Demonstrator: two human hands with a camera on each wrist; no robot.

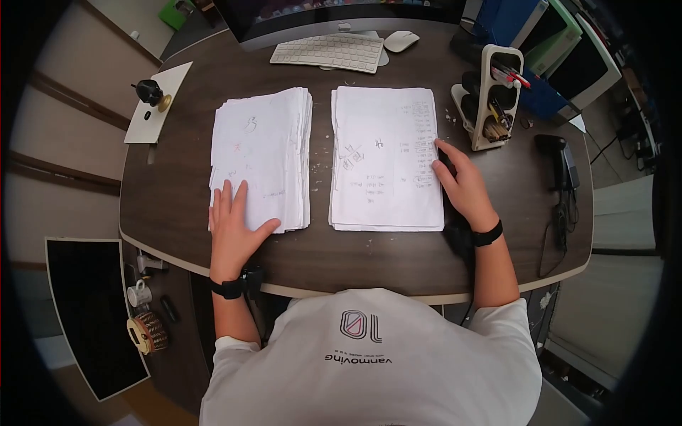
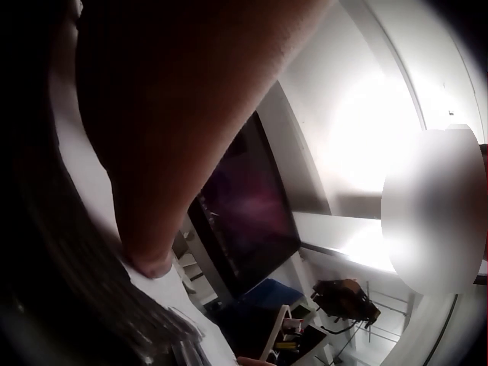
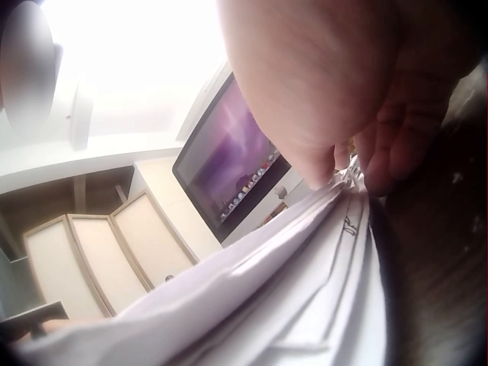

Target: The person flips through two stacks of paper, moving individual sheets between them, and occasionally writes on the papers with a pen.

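Right paper stack [image 1: 387,199] (landmark): pile of white sheets lying flat on the dark wood-grain desk [image 1: 170,192], a few sheets projecting at its left side.
Left paper stack [image 1: 266,153]: just left of the landmark and apart from it; its sheet edges are more ragged.
Left hand [image 1: 233,231]: left of the landmark, on the near end of the left paper stack; fingers extended and spread, thumb out, grasping nothing.
Right hand [image 1: 465,184]: at the landmark's right edge; thumb and bent fingers grasp that edge, though how many sheets they take in cannot be told.
Gap: a narrow strip of wood, specked with pale crumbs, along the landmark's left side.
Near margin: wood shows between the landmark's lower side and the pale desk rim [image 1: 455,299].
Right margin: wood extends from the landmark's right side to a black corded device [image 1: 559,163]; a white desk organizer [image 1: 486,85] with pens stands nearer, off the far right corner.
Far margin: keyboard [image 1: 327,53] and mouse [image 1: 401,41] beyond the landmark, then a monitor [image 1: 312,8] with an apple-shaped emblem.
Handwriting: on the landmark, a column of partly boxed notes down the right and larger marks at centre, too small to read.
Shirt lettering [image 1: 359,358]: below the landmark, inverted, "10" and "vanmoving".
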